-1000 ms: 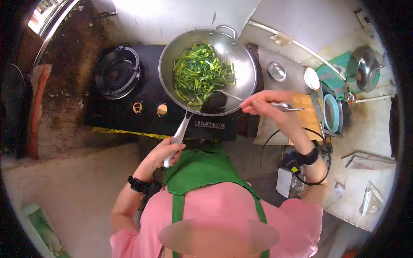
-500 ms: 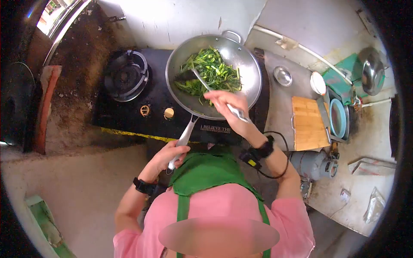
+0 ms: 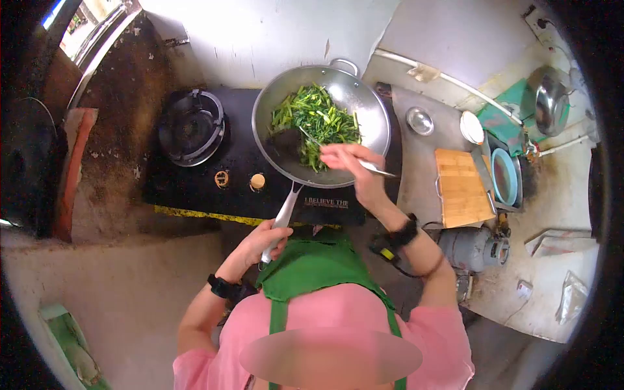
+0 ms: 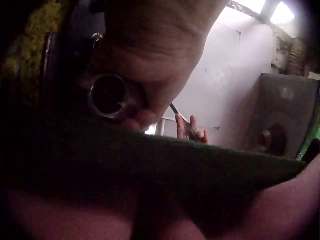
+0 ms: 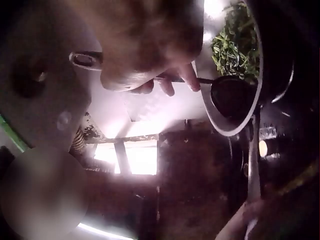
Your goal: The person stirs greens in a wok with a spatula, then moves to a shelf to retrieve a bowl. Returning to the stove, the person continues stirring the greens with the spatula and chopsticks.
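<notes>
A steel wok [image 3: 376, 120] sits on the right side of the black stove, holding chopped leafy greens [image 3: 315, 117]. My left hand [image 3: 265, 242] grips its long handle [image 3: 284, 211]; the handle's round end shows in the left wrist view. Over the wok's near right side, my right hand [image 3: 356, 164] holds a spatula [image 5: 232, 97] by its metal shaft. The spatula's dark, broad head is inside the wok, to the left of and against the greens. In the right wrist view, the looped handle end [image 5: 86, 60] sticks out behind the hand.
Left of the wok is a bare burner [image 3: 192, 128] on the stove [image 3: 240, 110]. To the right are a cutting board [image 3: 461, 188], a cleaver [image 3: 484, 175], a small metal bowl [image 3: 420, 121], a white bowl [image 3: 472, 127] and a blue basin [image 3: 504, 177]. A gas cylinder [image 3: 465, 249] stands below.
My right hand moved left over the wok with the spatula, whose head shifted from the near right side to the left of the greens. The greens are rearranged; my left hand keeps the handle.
</notes>
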{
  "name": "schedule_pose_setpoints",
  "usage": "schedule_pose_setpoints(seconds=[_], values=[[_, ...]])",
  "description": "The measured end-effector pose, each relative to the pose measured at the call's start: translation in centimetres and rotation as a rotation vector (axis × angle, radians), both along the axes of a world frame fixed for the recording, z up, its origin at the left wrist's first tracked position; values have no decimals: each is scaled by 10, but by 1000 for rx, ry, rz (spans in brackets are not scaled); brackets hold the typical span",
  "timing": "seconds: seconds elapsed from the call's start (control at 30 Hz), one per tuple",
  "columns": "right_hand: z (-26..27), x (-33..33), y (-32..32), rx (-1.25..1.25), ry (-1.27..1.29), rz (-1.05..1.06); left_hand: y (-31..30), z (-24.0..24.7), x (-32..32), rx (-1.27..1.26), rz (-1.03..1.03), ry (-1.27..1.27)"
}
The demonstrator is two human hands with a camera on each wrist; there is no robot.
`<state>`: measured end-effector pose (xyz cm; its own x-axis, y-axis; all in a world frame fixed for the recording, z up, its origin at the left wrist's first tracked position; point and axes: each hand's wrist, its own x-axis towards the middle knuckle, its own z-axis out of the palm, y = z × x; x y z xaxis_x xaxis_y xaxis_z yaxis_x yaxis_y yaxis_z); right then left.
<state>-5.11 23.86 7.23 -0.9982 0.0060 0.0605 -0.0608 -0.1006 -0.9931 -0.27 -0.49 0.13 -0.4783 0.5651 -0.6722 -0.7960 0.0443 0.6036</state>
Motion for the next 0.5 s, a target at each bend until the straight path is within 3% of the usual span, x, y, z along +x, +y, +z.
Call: schedule_pose_setpoints(seconds=[0.17, 0.23, 0.27, 0.3, 0.4, 0.5], values=[[22, -40, -12, 27, 156, -56, 0, -8, 1, 27, 17, -6], [12, -58, -6, 265, 336, -40, -1, -12, 1, 59, 0, 6], [-7, -65, -5, 211, 397, -44, -1, -12, 2, 60, -3, 7], [-16, -59, -4, 213, 398, -46, -1, -11, 3, 53, 5, 6], [-24, -16, 6, 582, 627, 134, 2, -4, 1, 34, 21, 4], [4, 25, 17, 700, 679, 244, 2, 1, -1, 16, 17, 5]])
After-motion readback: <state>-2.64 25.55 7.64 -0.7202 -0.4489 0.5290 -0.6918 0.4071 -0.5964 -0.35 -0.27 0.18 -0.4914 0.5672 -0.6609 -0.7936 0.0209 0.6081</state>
